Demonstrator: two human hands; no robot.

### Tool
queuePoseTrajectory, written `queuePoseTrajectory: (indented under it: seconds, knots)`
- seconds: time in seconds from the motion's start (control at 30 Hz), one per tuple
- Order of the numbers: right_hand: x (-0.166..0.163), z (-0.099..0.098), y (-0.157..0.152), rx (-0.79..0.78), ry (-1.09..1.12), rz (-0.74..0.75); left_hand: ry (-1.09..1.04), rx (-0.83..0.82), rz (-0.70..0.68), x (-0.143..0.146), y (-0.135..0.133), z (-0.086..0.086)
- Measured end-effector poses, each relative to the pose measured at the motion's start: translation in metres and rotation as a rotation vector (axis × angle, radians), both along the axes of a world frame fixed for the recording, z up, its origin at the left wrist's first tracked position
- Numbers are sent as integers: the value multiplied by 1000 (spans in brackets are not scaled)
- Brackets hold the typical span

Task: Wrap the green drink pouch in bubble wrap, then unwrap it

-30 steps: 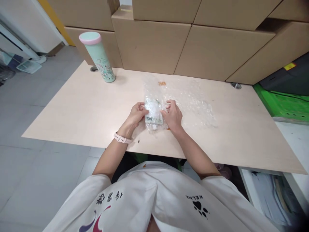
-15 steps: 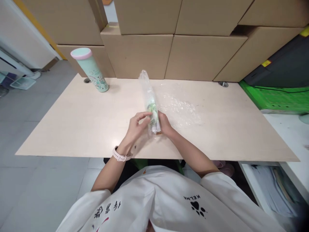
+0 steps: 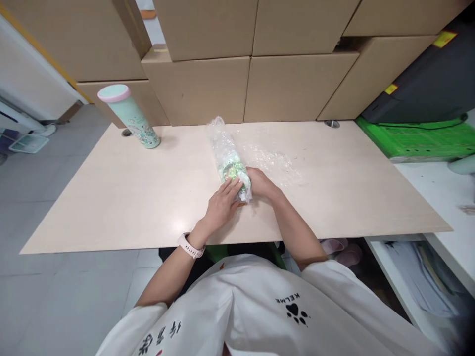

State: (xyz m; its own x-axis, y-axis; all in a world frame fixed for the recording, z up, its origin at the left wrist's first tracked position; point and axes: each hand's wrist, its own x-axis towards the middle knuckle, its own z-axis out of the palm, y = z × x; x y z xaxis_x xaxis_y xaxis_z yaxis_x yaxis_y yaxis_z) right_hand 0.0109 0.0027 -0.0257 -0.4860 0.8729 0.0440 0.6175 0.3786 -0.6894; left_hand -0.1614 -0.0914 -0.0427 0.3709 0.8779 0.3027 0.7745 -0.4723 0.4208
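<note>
A green and white item rolled in clear bubble wrap [image 3: 227, 157] lies on the light wooden table [image 3: 111, 198], its far end pointing away from me. My left hand [image 3: 222, 205] rests on top of the roll's near end, fingers laid over it. My right hand [image 3: 260, 184] is pressed against the roll's right side, fingers curled round it and partly hidden. The loose tail of the bubble wrap sheet [image 3: 274, 163] spreads flat on the table to the right of the roll.
A mint tumbler with a pink lid [image 3: 129, 117] stands at the table's far left. Cardboard boxes [image 3: 237, 74] are stacked along the back edge. A green crate [image 3: 419, 141] and a dark case sit to the right, beside a white side surface.
The flat wrapped packet was stood on edge and rolled over to the right into a tube. My left hand moved from its left side onto its top. The camera dipped forward.
</note>
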Motion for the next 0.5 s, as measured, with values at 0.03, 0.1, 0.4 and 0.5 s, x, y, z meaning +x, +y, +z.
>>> queuePoseTrajectory:
  seconds: [0.03, 0.1, 0.4, 0.5]
  knots:
    - [6, 3, 3, 0, -34, 13, 47, -17, 18, 4, 0, 1]
    - [17, 6, 5, 44, -42, -65, 127, -52, 48, 12, -1, 2]
    - [19, -1, -13, 88, 130, -72, -614, -263, 209, 18, -1, 6]
    - [11, -4, -16, 47, 130, -41, -1192, -371, 558, 7, 4, 9]
